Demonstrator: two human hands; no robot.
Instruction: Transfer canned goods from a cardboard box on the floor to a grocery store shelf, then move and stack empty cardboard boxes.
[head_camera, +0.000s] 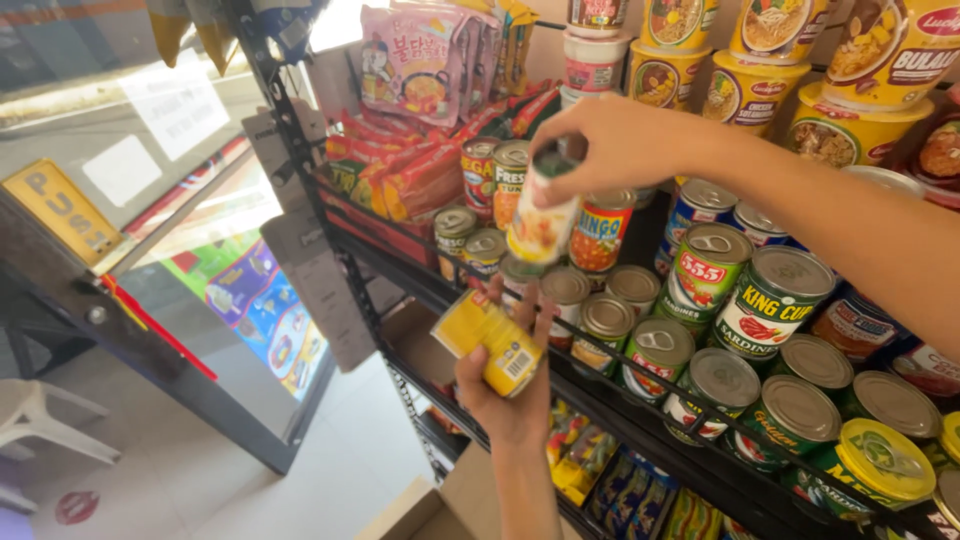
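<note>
I saw the yellow can (490, 342) lying tilted on its side in my left hand (508, 395), fingers wrapped up around it from below, just in front of the shelf edge. At about one o'clock from it, my right hand (610, 145) had its fingers clamped on the top of a pale-labelled can (541, 222), which hung upright above the front rows; the label was blurred, so I could only guess at a fruit picture on it.

The black wire shelf (640, 400) held the stock: upright tins with silver lids in rows, green-labelled tins (770, 300) at three o'clock from the yellow can, a red and orange tin (600, 235) just beside the lifted can. A yellow-lidded tin (885, 462) sat at four o'clock, at the far end. Behind the lifted can, at eleven o'clock, lay red snack packets (420, 175), with a pink noodle pack (415, 62) above them. Yellow noodle cups (850, 70) were stacked at one o'clock. The shelf's front rail crossed before the lower tins. Below, bright packets (585, 460) filled the next tier. A white plastic chair (40, 420) stood at nine o'clock, well apart.
</note>
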